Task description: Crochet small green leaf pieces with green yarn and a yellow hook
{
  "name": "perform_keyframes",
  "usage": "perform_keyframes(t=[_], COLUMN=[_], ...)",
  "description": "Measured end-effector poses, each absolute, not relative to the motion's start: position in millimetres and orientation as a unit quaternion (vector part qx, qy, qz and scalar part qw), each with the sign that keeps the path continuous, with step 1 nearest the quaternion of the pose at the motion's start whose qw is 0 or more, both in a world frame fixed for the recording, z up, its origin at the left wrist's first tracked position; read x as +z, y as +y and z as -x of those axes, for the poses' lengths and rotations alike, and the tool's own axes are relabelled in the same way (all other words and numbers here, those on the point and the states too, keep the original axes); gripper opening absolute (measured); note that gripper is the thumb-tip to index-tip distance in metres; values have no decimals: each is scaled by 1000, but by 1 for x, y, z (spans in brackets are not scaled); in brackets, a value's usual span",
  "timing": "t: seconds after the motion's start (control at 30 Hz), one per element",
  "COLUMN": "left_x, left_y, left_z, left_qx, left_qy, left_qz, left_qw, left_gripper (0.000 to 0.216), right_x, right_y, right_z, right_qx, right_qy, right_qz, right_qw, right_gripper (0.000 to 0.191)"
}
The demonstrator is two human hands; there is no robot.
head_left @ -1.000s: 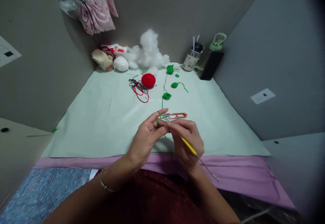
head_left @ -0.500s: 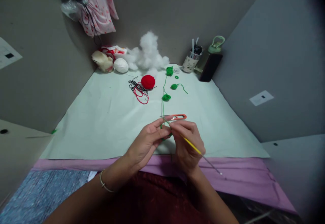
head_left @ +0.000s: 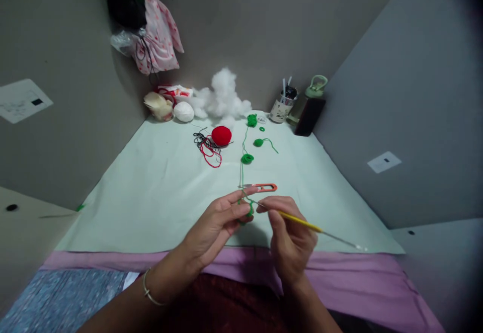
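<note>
My left hand (head_left: 217, 222) pinches a small piece of green crochet work (head_left: 249, 211) between thumb and fingers. A strand of green yarn (head_left: 242, 176) runs from the raised index finger up the table to a small green yarn bundle (head_left: 247, 159). In my right hand (head_left: 292, 232) is a crochet hook (head_left: 300, 221) with a yellow grip, its handle end slanting down to the right. The hook's metal tip meets the green work beside my left fingertips; the loop there is too small to make out. Just beyond my fingers lie orange thread snips (head_left: 268, 187).
Farther back sit a red yarn ball (head_left: 221, 136), tangled black yarn (head_left: 204, 138), a green ball with a tail (head_left: 258, 143) and another green yarn bundle (head_left: 252, 120). White stuffing (head_left: 224, 96), a pen cup (head_left: 281, 109), a bottle (head_left: 316, 87) and a dark phone-like slab (head_left: 309, 116) line the back wall.
The camera view has tilted up, so the table appears lower. My right hand has drawn right, away from my left, and the hook lies flatter. My left hand keeps its pinch.
</note>
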State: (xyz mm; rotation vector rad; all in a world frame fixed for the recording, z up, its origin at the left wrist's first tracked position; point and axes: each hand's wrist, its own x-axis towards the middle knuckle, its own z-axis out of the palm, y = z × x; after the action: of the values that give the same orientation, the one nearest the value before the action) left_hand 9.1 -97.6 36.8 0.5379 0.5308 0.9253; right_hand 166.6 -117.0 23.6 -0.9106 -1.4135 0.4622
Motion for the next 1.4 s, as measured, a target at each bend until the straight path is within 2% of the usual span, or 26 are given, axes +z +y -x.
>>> perform_keyframes(t=[0.17, 0.3, 0.5, 0.67, 0.77, 1.07, 1.4], left_x=[38, 38, 39, 36, 35, 39, 40], left_y=[-97, -97, -100, -104, -104, -104, -106], left_z=[-3, -2, -6, -11, -10, -8, -8], left_qx=[449, 470, 493, 477, 481, 507, 506], left_qy=[258, 275, 307, 328, 326, 348, 346], left_qz=[-257, -263, -340, -419, -419, -397, -416], left_qw=[816, 796, 740, 700, 698, 681, 672], left_gripper=[45, 36, 33, 41, 42, 35, 33], right_x=[34, 37, 35, 26, 22, 27, 27], right_y=[-113, -109, -110, -114, -113, -109, -118], right_z=[-170, -168, -168, -166, -167, -168, -178], right_qx=[414, 465, 482, 388, 374, 457, 387], right_qy=[-481, -421, -435, -539, -552, -486, -547], right_qz=[350, 344, 343, 379, 380, 310, 355], right_qw=[689, 699, 679, 644, 641, 677, 652], right_gripper=[11, 8, 10, 10, 12, 14, 15])
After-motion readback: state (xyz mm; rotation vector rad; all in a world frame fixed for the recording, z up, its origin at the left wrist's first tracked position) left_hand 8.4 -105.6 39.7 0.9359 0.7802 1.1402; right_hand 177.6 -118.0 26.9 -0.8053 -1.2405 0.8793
